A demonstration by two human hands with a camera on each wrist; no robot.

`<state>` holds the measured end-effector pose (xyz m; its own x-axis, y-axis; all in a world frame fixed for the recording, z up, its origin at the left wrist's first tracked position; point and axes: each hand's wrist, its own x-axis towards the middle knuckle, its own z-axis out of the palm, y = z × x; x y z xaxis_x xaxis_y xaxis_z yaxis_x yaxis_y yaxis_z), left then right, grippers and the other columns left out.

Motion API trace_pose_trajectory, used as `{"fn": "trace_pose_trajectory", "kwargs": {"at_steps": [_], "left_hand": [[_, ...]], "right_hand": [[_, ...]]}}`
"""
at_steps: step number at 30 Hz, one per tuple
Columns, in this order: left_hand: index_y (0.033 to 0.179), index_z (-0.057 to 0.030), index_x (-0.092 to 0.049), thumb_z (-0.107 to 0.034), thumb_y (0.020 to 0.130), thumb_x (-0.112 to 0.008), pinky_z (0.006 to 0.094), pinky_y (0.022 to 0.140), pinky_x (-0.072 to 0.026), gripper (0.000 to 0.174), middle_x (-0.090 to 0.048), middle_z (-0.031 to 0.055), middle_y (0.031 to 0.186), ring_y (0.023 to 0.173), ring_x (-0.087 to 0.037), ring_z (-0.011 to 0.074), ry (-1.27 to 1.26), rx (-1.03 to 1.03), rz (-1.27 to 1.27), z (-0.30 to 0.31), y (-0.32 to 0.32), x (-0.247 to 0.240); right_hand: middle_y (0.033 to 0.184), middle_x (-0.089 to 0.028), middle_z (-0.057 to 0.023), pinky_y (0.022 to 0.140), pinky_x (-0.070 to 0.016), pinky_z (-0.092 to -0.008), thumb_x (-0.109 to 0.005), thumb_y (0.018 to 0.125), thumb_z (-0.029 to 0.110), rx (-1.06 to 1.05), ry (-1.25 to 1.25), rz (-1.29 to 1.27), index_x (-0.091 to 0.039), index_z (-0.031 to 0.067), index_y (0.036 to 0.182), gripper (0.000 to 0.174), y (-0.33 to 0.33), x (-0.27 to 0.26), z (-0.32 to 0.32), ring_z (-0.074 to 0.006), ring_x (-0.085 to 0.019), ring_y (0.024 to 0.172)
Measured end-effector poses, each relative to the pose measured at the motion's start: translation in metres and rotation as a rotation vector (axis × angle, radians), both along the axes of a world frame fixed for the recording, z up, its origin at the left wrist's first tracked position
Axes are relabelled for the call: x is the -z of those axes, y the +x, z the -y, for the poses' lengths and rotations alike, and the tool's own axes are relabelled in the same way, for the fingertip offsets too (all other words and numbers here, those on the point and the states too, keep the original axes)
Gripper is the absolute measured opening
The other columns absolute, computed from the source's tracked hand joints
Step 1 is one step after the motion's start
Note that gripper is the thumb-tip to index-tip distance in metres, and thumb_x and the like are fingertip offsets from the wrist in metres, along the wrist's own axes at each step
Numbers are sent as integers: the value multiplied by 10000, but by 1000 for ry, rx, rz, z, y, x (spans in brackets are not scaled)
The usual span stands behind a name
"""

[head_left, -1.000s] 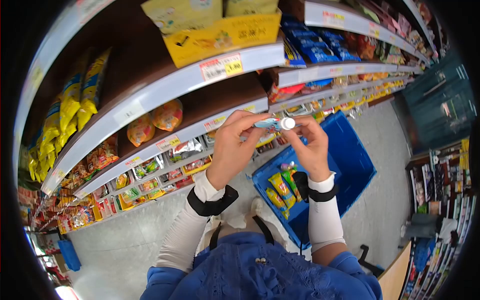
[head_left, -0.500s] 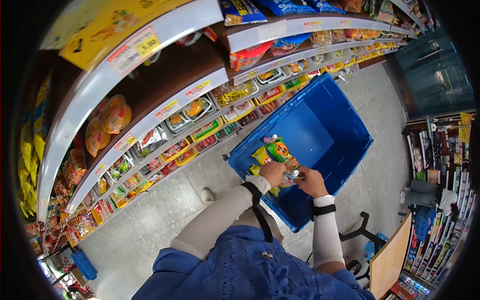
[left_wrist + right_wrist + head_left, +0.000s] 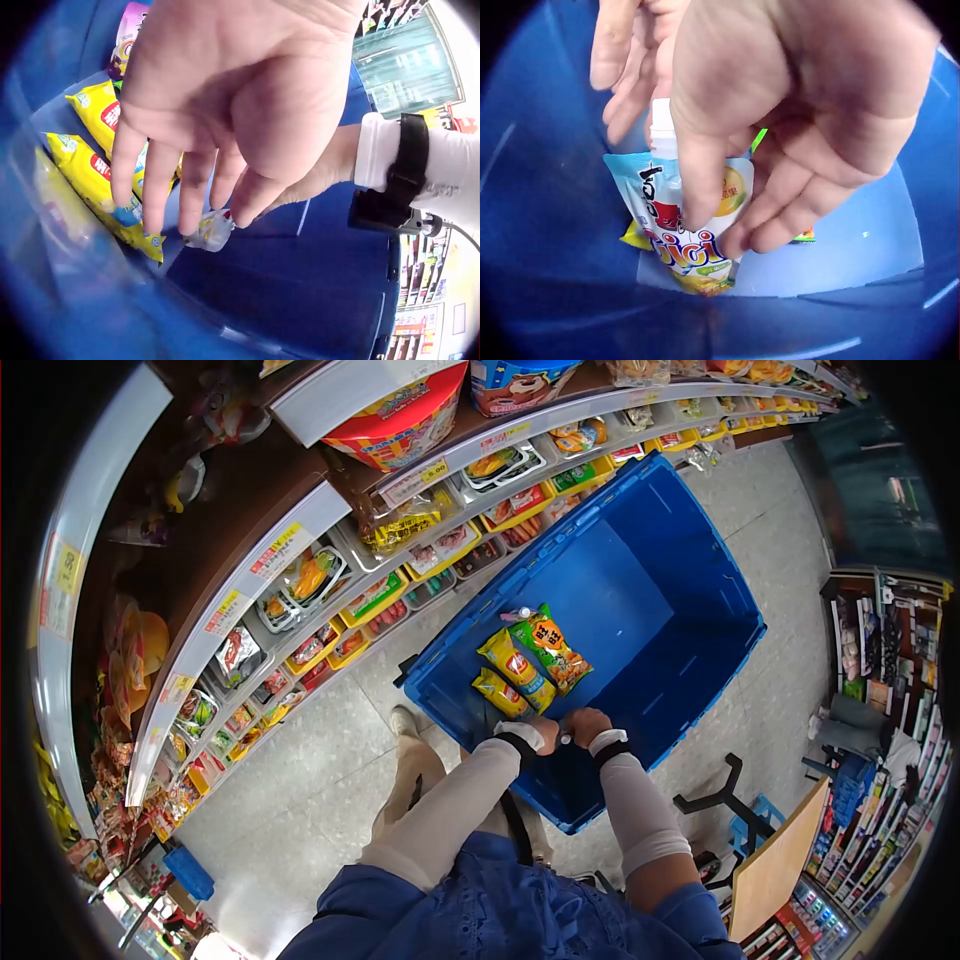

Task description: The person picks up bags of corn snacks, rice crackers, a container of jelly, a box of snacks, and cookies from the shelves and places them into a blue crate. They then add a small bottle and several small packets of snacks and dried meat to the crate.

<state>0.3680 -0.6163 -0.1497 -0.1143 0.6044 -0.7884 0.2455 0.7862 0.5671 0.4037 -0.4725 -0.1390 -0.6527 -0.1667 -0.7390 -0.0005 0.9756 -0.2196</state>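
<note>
A white-capped drink pouch (image 3: 694, 259) in light blue and white is upright in the right wrist view, its spout up. My right hand (image 3: 588, 726) (image 3: 795, 112) pinches it between thumb and fingers, low over the near end of the blue crate (image 3: 640, 590). Beside the cap is my left hand (image 3: 544, 736) (image 3: 232, 97), its fingers extended and relaxed, holding nothing visible. Two yellow snack bags (image 3: 516, 665) (image 3: 79, 172) and a green-and-orange bag (image 3: 553, 652) lie in the crate, near a pink pouch (image 3: 131, 26).
Shelves with price rails (image 3: 270, 560) and trays of packaged snacks curve along the left and top. The crate stands on the tiled floor (image 3: 290, 790). At the right are a wooden board (image 3: 775, 860), a dark stand leg (image 3: 725, 790) and another stocked shelf (image 3: 890, 710).
Both hands came down from the shelf into the crate with the pouch, then moved to its near end. My left hand has let go of the pouch. The view has shifted toward the crate.
</note>
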Motion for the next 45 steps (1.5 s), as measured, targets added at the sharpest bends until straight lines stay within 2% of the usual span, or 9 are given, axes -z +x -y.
{"fn": "trace_pose_trajectory", "kwargs": {"at_steps": [9,17,21,25,28,32,35,39,45], "left_hand": [[1141,-42,-472,-128,755,-443,363,874,-394,397,-500,171,1152,1055,-486,313,-37,-29,65,-4,-23,-10],[1007,-16,-547,-142,736,-463,384,823,-418,311,-554,189,1040,985,-523,328,99,-153,35,-3,-34,-34],[947,-43,-576,-196,745,-489,392,777,-434,267,-577,184,977,937,-544,322,218,-303,-40,7,-47,-50],[947,-78,-571,-245,766,-509,379,767,-441,254,-591,143,956,926,-547,316,308,-474,-203,49,-69,-115],[960,-88,-562,-215,761,-523,379,744,-442,239,-585,138,957,899,-548,303,413,-586,-196,89,-80,-161],[968,-70,-567,-194,756,-534,370,736,-438,247,-584,152,935,875,-554,300,565,-673,-313,160,-80,-216],[1024,-58,-553,-175,777,-531,340,748,-444,274,-590,147,936,885,-566,272,714,-785,-400,221,-72,-244],[1066,-37,-536,-118,808,-523,274,711,-459,271,-602,106,937,832,-585,176,799,-1082,-502,295,-61,-262],[1069,-25,-530,-94,802,-548,229,639,-450,277,-600,55,847,744,-572,109,783,-1442,-645,385,-64,-291]], "right_hand": [[769,-613,-134,634,-500,-387,-546,693,140,12,-26,-22,-613,87,755,106,-8,9,5,-309,-605,741],[817,-610,-156,682,-482,-413,-574,654,183,117,-130,85,-623,114,809,177,-33,-18,3,-323,-590,784],[813,-609,-161,683,-475,-413,-573,653,173,290,-228,-161,-606,89,850,217,-42,-45,20,-332,-584,786],[826,-614,-158,679,-477,-355,-559,688,88,466,-447,-306,-535,81,1021,334,-54,-88,58,-296,-603,781],[946,-582,-95,693,-457,-249,-464,699,-111,623,-719,-439,-430,54,1186,516,-61,-130,102,-170,-575,824],[1108,-498,-95,829,-413,-264,-483,744,-113,652,-872,-407,-342,45,1259,557,-67,-189,170,-167,-498,986],[1093,-503,-103,819,-415,-258,-498,755,-98,593,-1035,-373,-328,40,1266,556,-70,-197,211,-167,-499,982],[966,-565,-86,655,-437,-205,-515,776,-23,473,-1148,-394,-342,54,1265,525,-86,-223,274,-82,-535,764],[902,-570,-59,568,-430,-189,-524,814,66,324,-1166,-446,-427,42,1203,401,-127,-266,356,-66,-555,692]]}}
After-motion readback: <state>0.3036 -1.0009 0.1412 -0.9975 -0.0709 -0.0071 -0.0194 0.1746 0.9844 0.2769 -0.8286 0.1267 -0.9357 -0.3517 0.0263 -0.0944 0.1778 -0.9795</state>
